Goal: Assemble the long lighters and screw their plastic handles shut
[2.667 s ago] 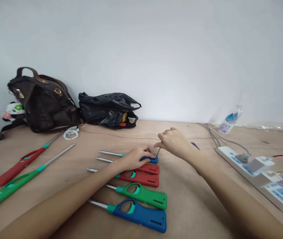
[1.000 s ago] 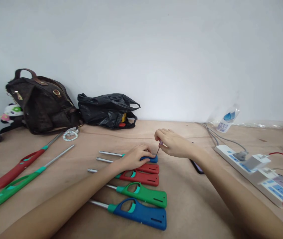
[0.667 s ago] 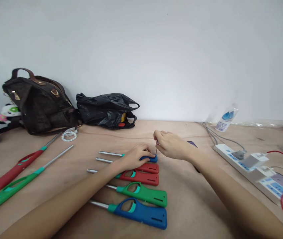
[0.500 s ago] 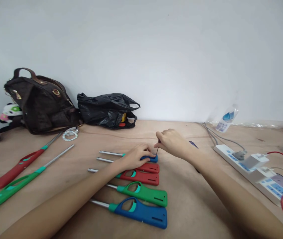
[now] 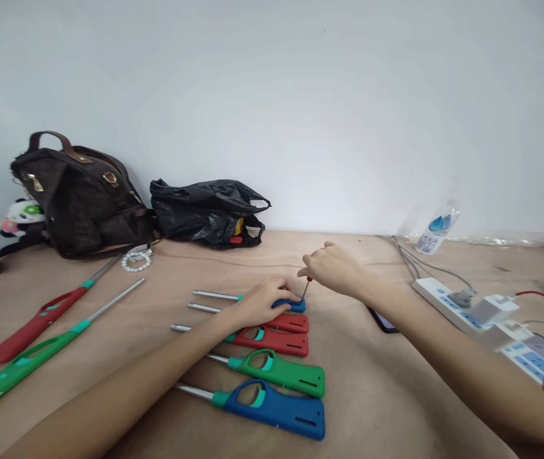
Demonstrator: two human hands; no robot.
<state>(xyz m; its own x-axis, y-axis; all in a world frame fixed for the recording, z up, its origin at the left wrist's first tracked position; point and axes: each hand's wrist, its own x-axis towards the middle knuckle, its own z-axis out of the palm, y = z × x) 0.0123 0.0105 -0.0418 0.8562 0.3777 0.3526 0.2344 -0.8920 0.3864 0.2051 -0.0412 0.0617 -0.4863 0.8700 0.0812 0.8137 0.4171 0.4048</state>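
My left hand [image 5: 263, 301] presses over the farthest lighter in the row, a long-necked blue gas lighter [image 5: 296, 306], its fingers closed about the handle. My right hand [image 5: 333, 269] is closed round a small screwdriver [image 5: 307, 288] with a red handle. The thin shaft slants down to the right end of that blue lighter; the exact contact point is too small to make out. Nearer me lie two red lighters [image 5: 281, 342], a green lighter [image 5: 295, 375] and another blue lighter [image 5: 291, 411], side by side. My left forearm covers parts of some metal necks.
At left lie another red lighter [image 5: 37, 328] and green lighter [image 5: 27, 363]. Behind them are a dark backpack [image 5: 80, 204], a bead bracelet [image 5: 136, 259] and a black plastic bag [image 5: 199, 213]. On the right are a power strip [image 5: 429, 292], a phone [image 5: 382, 320] and a bottle [image 5: 438, 228].
My right hand has turned, so the screwdriver's red handle now shows and its shaft leans more. My left hand stays on the blue lighter. The whole view has shifted slightly.
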